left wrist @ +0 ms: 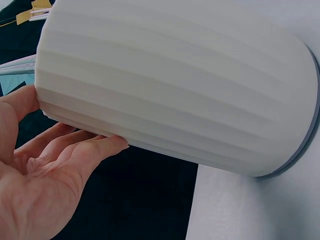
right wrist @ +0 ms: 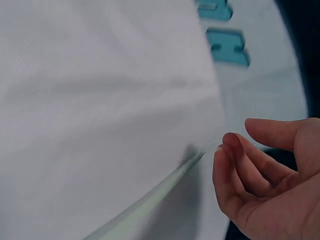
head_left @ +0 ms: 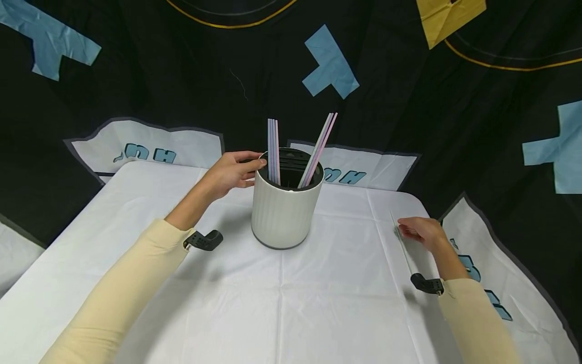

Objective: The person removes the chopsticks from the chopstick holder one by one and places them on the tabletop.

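Note:
A white ribbed bin point(head_left: 286, 217) with a black inner rim stands on the table. Several pale purple and blue straws point(head_left: 274, 146) rise upright from its left side, and pink and white straws point(head_left: 318, 151) lean right from it. My left hand point(head_left: 234, 172) holds the bin's left side at the top. Its thumb point(left wrist: 25, 100) lies at the rim, its fingers point(left wrist: 95, 147) against the outer wall. At the table's right, my right hand point(head_left: 423, 232) hovers beside a thin pale green straw point(right wrist: 155, 197). Thumb and loosely bent fingers stand apart, the straw's end close to the fingertips.
A white cloth point(head_left: 227, 303) with fold lines covers the table. Its printed edges hang past the far and right sides. Behind is a black backdrop point(head_left: 218, 76) with blue tape point(head_left: 332, 65) and a yellow piece point(head_left: 447, 17). Black wrist mounts point(head_left: 204, 240) sit on both sleeves.

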The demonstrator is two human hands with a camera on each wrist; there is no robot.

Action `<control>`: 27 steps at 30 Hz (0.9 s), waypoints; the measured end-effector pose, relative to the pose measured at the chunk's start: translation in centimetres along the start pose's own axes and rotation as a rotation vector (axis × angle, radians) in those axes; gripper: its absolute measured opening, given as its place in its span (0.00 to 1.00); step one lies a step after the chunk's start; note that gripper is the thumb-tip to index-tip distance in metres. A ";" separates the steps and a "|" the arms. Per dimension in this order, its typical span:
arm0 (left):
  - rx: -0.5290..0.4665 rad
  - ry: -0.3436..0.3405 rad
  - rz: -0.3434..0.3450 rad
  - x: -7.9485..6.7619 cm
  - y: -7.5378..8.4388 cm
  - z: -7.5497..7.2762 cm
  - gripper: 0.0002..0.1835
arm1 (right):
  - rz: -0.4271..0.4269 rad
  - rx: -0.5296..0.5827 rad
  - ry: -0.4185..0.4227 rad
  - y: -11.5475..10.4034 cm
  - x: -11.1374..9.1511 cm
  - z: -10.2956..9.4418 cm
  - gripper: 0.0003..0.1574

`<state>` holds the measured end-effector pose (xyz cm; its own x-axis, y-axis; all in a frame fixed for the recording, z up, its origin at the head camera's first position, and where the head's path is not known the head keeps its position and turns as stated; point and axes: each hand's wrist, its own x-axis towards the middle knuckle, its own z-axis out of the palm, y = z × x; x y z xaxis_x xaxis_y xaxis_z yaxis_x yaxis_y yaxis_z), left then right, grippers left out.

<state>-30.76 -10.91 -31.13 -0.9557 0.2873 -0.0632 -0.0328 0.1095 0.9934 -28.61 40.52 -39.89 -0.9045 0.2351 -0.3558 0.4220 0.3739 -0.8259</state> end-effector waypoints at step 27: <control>0.025 0.011 -0.012 0.1 0.0 0.0 0.30 | -0.431 0.170 -0.229 -19.9 -10.4 12.0 0.20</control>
<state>-30.82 -10.88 -31.10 -0.9585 0.2755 -0.0736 -0.0368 0.1364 0.9900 -28.32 19.92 -25.01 -0.9923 -0.1179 -0.0385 0.0094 0.2377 -0.9713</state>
